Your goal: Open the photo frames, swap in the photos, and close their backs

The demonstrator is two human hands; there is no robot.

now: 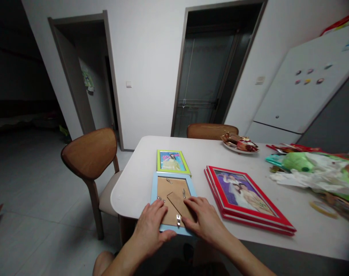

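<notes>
A light blue picture frame (154,190) lies face down at the table's front edge, its brown backing board (171,211) and metal clips showing. On its left side rests my left hand (152,226), fingers spread over the border and board, thumb near the bottom edge. My right hand (203,220) lies on the right part of the board, fingers apart, close to the stand flap. Just behind is a green frame (172,161) with a picture, face up. To the right, red frames (246,195) are stacked, the top one showing a couple's photo.
The white table (131,180) has a rounded left corner. A plate of items (240,145) sits at the back. Plastic wrappings (312,168) and a roll of tape (323,209) lie at right. Brown chairs stand left (91,153) and behind (211,131).
</notes>
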